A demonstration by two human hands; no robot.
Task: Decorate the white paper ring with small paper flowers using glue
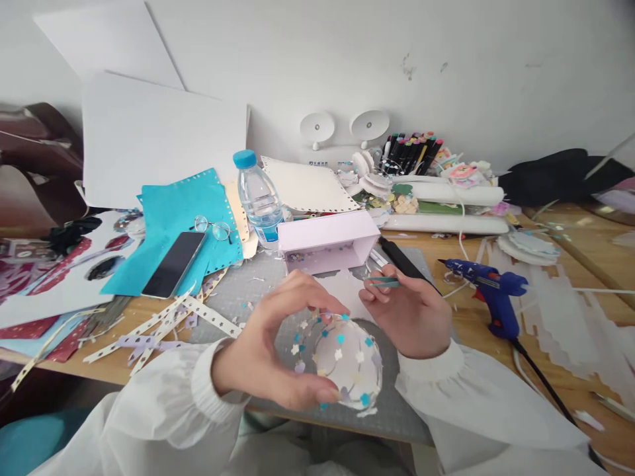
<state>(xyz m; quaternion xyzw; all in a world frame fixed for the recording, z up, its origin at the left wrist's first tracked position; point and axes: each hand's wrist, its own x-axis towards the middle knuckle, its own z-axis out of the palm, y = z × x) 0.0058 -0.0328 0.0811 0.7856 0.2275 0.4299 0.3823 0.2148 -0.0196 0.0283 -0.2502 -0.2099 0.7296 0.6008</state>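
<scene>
My left hand (268,347) curves its thumb and fingers around a round white craft piece (342,354), gripping it by the edge. Small blue, white, lilac and pale yellow paper flowers dot this piece, which is tilted above the grey cutting mat (278,403). To its right, my right hand (411,317) is raised with the fingers closed on teal tweezers (384,282). Whether the tweezer tips hold anything is too small to tell. Just beyond both hands lies an open lilac box (327,229) with tiny bits inside.
A blue glue gun (496,287) lies at the right with its cord. A water bottle (258,198) stands behind the mat. A phone (174,264) and glasses (213,227) rest on blue paper (129,271). Punched paper strips (163,330) lie left; markers (409,153) stand behind.
</scene>
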